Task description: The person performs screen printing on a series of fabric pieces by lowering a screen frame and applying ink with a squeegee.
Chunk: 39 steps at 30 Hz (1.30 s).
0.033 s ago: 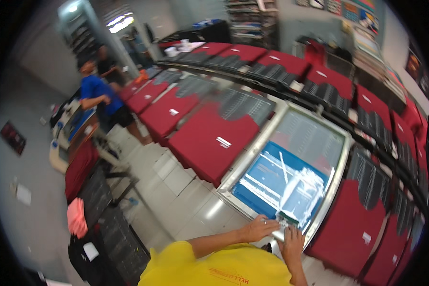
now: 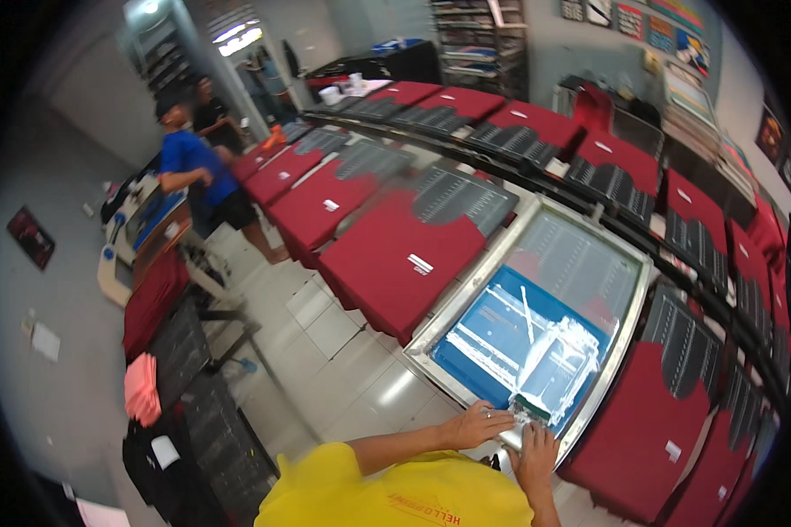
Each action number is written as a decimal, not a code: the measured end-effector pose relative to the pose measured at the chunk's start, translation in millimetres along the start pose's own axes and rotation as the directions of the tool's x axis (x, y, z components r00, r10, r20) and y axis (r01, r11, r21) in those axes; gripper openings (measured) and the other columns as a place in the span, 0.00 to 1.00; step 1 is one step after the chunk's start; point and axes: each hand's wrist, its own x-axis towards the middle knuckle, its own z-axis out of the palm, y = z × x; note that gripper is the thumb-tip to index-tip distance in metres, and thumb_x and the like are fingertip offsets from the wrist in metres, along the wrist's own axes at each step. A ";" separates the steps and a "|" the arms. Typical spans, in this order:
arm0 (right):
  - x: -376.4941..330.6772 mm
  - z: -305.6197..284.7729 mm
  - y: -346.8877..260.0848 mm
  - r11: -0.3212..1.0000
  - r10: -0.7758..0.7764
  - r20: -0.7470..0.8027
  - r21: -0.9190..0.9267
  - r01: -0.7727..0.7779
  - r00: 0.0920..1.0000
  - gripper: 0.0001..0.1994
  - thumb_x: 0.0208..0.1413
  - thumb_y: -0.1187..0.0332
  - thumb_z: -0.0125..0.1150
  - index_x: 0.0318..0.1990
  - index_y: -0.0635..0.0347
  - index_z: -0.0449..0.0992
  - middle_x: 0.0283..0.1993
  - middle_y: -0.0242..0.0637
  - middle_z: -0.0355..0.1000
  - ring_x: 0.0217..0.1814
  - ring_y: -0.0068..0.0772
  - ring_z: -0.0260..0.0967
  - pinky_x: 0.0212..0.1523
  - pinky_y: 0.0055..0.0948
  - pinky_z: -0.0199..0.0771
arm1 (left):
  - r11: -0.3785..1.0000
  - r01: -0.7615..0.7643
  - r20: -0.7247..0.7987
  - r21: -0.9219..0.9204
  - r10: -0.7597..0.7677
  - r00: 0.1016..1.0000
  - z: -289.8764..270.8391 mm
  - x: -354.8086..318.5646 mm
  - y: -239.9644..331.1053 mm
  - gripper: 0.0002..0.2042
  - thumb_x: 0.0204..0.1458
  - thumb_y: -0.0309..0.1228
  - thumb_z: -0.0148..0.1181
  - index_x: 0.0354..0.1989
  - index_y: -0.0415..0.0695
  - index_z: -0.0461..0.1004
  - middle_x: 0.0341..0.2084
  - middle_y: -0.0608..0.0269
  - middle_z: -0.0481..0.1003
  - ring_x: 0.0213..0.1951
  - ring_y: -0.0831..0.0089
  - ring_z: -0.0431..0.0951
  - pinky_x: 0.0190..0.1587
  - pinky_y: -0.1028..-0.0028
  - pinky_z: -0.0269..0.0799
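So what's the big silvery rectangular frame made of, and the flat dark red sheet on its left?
The big silvery rectangular frame looks like metal, perhaps aluminium, with a dull shine: it's pale grey with soft highlights. The flat dark red sheet seems to be matt cloth: it shows no gloss, and its lower edge hangs a bit wavy.

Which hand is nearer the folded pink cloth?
Left: the left hand is well to the right of the pink cloth; the right hand is farther right.

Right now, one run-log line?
left fingers: at squeegee, grip unclear | right fingers: same | screen: white smears on blue | red garments: both sides
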 end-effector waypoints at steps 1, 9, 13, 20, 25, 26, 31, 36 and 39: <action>-5.4 4.3 4.0 0.999 -0.021 0.038 0.028 0.020 0.999 0.33 0.43 0.56 0.72 0.55 0.66 0.70 0.56 0.48 0.68 0.55 0.52 0.62 0.52 0.48 0.61 | 1.000 -0.002 0.007 0.019 0.002 1.000 4.2 -2.3 5.9 0.24 0.56 0.33 0.60 0.62 0.46 0.68 0.62 0.61 0.68 0.63 0.71 0.66 0.61 0.60 0.57; -12.1 11.3 30.3 0.951 0.024 -0.119 0.309 0.015 0.993 0.25 0.51 0.62 0.64 0.54 0.69 0.69 0.59 0.55 0.65 0.59 0.56 0.60 0.58 0.51 0.58 | 0.996 0.087 -0.070 0.033 -0.085 0.994 -9.7 -11.9 10.7 0.24 0.56 0.33 0.59 0.62 0.42 0.67 0.61 0.55 0.69 0.64 0.62 0.66 0.66 0.52 0.56; -17.4 10.8 61.2 0.903 0.376 -0.262 0.317 -0.289 0.889 0.22 0.60 0.67 0.53 0.58 0.74 0.65 0.60 0.62 0.63 0.64 0.62 0.56 0.65 0.53 0.53 | 0.886 0.430 -0.368 0.175 -0.346 0.863 -50.6 -2.9 -31.6 0.24 0.57 0.34 0.58 0.60 0.37 0.66 0.58 0.46 0.69 0.60 0.52 0.68 0.61 0.53 0.62; -30.7 56.6 90.5 0.630 0.694 -0.054 0.529 -0.569 0.718 0.23 0.65 0.69 0.45 0.61 0.79 0.60 0.60 0.65 0.64 0.63 0.62 0.61 0.65 0.44 0.57 | 0.576 0.784 -0.519 0.231 -0.608 0.600 -99.0 -6.1 -114.8 0.18 0.57 0.33 0.57 0.50 0.31 0.67 0.44 0.38 0.71 0.46 0.44 0.73 0.49 0.52 0.70; -20.4 67.0 88.6 0.484 0.778 -0.039 0.673 -0.559 0.627 0.21 0.65 0.71 0.42 0.61 0.79 0.62 0.58 0.63 0.67 0.62 0.56 0.65 0.64 0.39 0.60 | 0.597 0.802 -0.521 0.037 -0.673 0.525 -94.4 -19.8 -165.2 0.16 0.59 0.37 0.54 0.39 0.32 0.74 0.33 0.37 0.75 0.39 0.42 0.76 0.44 0.52 0.71; -22.7 81.2 94.7 0.492 0.793 -0.078 0.667 -0.559 0.604 0.21 0.65 0.72 0.41 0.61 0.79 0.63 0.59 0.62 0.67 0.62 0.55 0.65 0.64 0.38 0.60 | 0.587 0.809 -0.481 -0.036 -0.719 0.501 -93.3 -25.4 -178.0 0.17 0.59 0.38 0.53 0.36 0.32 0.75 0.30 0.38 0.75 0.38 0.41 0.76 0.43 0.53 0.71; -25.4 89.1 94.0 0.370 0.841 -0.050 0.779 -0.506 0.538 0.20 0.64 0.73 0.40 0.59 0.78 0.65 0.58 0.57 0.68 0.60 0.50 0.65 0.64 0.37 0.59 | 0.458 0.856 -0.366 -0.240 -0.859 0.357 -108.6 -18.0 -168.2 0.21 0.59 0.44 0.54 0.29 0.34 0.77 0.27 0.38 0.76 0.36 0.40 0.78 0.38 0.54 0.71; -33.3 96.8 90.7 0.408 0.858 -0.164 0.793 -0.453 0.486 0.17 0.60 0.80 0.44 0.55 0.77 0.70 0.53 0.54 0.73 0.55 0.44 0.70 0.59 0.35 0.66 | 0.542 0.786 -0.486 -0.299 -0.795 0.364 -120.3 -9.2 -164.1 0.20 0.58 0.44 0.56 0.34 0.34 0.79 0.29 0.39 0.77 0.36 0.46 0.81 0.38 0.59 0.73; -30.5 93.8 93.2 0.383 0.863 -0.151 0.819 -0.428 0.483 0.17 0.57 0.81 0.46 0.53 0.73 0.73 0.47 0.50 0.76 0.51 0.40 0.73 0.56 0.34 0.69 | 0.555 0.786 -0.439 -0.272 -0.799 0.412 -137.5 -18.0 -157.6 0.19 0.62 0.40 0.55 0.36 0.32 0.79 0.23 0.43 0.77 0.25 0.70 0.75 0.32 0.64 0.69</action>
